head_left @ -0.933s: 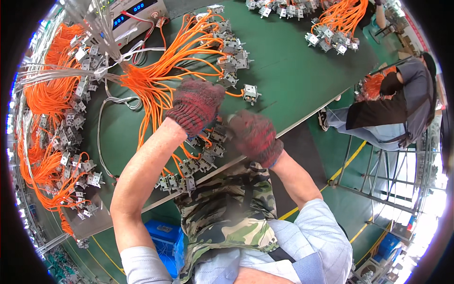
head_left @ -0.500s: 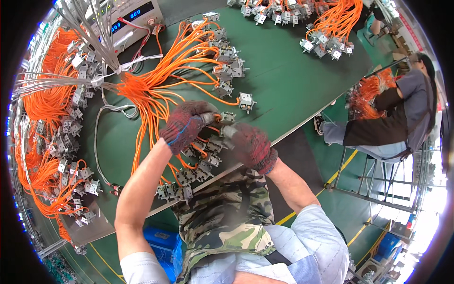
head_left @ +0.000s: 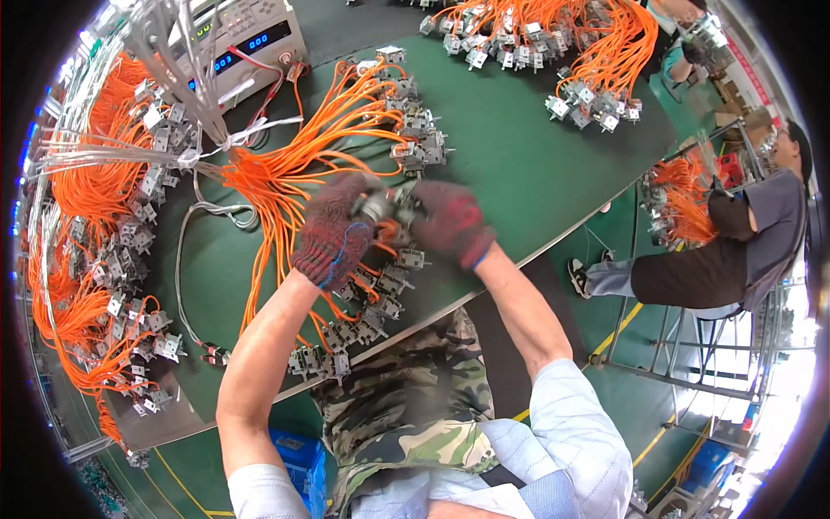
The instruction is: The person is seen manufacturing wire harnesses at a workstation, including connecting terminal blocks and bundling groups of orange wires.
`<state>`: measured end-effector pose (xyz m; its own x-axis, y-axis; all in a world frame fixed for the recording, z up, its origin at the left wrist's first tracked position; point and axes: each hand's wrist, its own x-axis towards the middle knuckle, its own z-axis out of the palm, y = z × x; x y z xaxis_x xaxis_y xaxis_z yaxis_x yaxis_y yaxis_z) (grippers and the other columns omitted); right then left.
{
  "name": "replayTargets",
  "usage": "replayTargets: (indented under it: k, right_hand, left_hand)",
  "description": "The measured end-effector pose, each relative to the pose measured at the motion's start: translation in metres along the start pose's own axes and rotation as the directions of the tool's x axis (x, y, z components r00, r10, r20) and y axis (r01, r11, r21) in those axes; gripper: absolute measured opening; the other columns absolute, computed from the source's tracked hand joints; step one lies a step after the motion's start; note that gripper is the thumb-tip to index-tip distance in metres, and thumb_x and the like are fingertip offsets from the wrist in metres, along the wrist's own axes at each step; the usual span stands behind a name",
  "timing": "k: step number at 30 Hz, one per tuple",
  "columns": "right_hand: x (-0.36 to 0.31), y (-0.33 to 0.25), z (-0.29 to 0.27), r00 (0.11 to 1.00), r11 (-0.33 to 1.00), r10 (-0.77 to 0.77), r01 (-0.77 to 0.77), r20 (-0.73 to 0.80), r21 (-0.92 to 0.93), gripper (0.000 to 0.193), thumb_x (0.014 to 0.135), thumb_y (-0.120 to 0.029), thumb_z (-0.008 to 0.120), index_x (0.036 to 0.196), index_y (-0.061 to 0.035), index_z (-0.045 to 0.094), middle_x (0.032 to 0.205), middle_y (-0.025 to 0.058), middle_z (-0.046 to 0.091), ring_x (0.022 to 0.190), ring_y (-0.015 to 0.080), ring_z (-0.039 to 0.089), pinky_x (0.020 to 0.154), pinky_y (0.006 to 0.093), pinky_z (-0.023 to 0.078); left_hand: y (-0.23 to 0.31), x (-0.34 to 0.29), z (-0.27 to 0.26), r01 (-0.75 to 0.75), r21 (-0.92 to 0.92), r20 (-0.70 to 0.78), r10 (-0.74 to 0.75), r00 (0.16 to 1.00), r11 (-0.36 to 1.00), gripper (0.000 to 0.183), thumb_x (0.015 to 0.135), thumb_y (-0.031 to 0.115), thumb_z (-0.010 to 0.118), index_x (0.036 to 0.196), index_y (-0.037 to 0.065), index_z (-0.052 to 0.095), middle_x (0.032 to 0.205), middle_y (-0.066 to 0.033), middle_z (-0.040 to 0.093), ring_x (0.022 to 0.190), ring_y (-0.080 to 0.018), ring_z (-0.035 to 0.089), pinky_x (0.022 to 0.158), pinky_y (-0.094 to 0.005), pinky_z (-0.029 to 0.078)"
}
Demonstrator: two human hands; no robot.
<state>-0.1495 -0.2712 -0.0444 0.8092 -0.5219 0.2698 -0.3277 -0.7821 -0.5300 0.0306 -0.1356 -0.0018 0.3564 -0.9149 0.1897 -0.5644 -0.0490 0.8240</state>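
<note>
Both my hands wear dark red and black knitted gloves and meet over a green tabletop (head_left: 519,190). The fingers of my left hand (head_left: 335,227) are closed around a small grey metal block (head_left: 378,206) at the end of an orange wire. My right hand (head_left: 451,223) is bent against it from the right, its fingertips closed and blurred; what they pinch is not clear. A bundle of orange wires (head_left: 268,177) fans out beside and beneath my left hand. More metal blocks (head_left: 419,154) end the wires beyond my hands, and others (head_left: 367,320) lie nearer the table edge.
A bench power supply (head_left: 246,48) stands far left. Piled orange wire bundles (head_left: 91,186) line the left side; another bundle (head_left: 605,52) lies at the far right. Past the table's slanting edge sits a person (head_left: 735,225). A blue bin (head_left: 303,467) is below the table.
My right hand has moved up and in against my left hand. The lone metal block at the right of the bundle is gone from its place. The view has shifted slightly.
</note>
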Motion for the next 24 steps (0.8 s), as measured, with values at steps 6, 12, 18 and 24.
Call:
replayTargets:
  k: [6, 12, 18, 24]
  right_hand:
    - [-0.034, -0.057, -0.002, 0.989, 0.999, 0.014, -0.021, 0.145, 0.048, 0.042, 0.094, -0.041, 0.076, 0.116, -0.0052, 0.071, 0.102, 0.0211, 0.074, 0.095, 0.0414, 0.072, 0.085, 0.0530, 0.057]
    - [-0.021, -0.024, -0.038, 0.954, 0.960, 0.246, -0.215, -0.171, 0.178, 0.076, 0.088, -0.046, 0.083, 0.147, -0.0045, 0.057, 0.126, 0.0241, 0.071, 0.114, 0.0409, 0.070, 0.099, 0.0502, 0.056]
    - [0.059, 0.011, -0.036, 0.947, 0.991, -0.128, 0.114, -0.293, -0.066, 0.106, 0.079, -0.047, 0.091, 0.162, -0.0052, 0.039, 0.148, 0.0287, 0.058, 0.136, 0.0464, 0.057, 0.117, 0.0507, 0.047]
    - [0.053, 0.030, -0.021, 0.955, 0.969, -0.230, 0.206, -0.188, -0.136, 0.086, 0.081, -0.028, 0.086, 0.157, -0.0088, 0.050, 0.131, 0.0231, 0.065, 0.117, 0.0453, 0.064, 0.101, 0.0543, 0.053]
  left_hand:
    - [-0.001, 0.036, 0.017, -0.277, 0.787, 0.154, 0.259, 0.953, 0.552, 0.036, 0.089, 0.034, 0.077, 0.112, 0.007, 0.074, 0.111, -0.0149, 0.074, 0.107, -0.0370, 0.070, 0.090, -0.0510, 0.055]
    - [0.004, 0.076, 0.038, -0.112, 0.803, 0.243, -0.151, 0.958, 0.586, 0.029, 0.088, 0.030, 0.075, 0.105, 0.006, 0.078, 0.097, -0.0176, 0.080, 0.094, -0.0377, 0.077, 0.086, -0.0514, 0.057]
    - [-0.007, 0.071, 0.044, -0.099, 0.715, 0.202, -0.068, 0.977, 0.692, 0.025, 0.089, 0.029, 0.070, 0.096, 0.009, 0.082, 0.089, -0.0142, 0.080, 0.086, -0.0354, 0.078, 0.077, -0.0488, 0.058]
    - [0.017, 0.037, 0.039, -0.195, 0.816, 0.274, -0.067, 0.959, 0.544, 0.026, 0.092, 0.017, 0.067, 0.115, 0.005, 0.071, 0.092, -0.0224, 0.077, 0.094, -0.0430, 0.076, 0.090, -0.0527, 0.056]
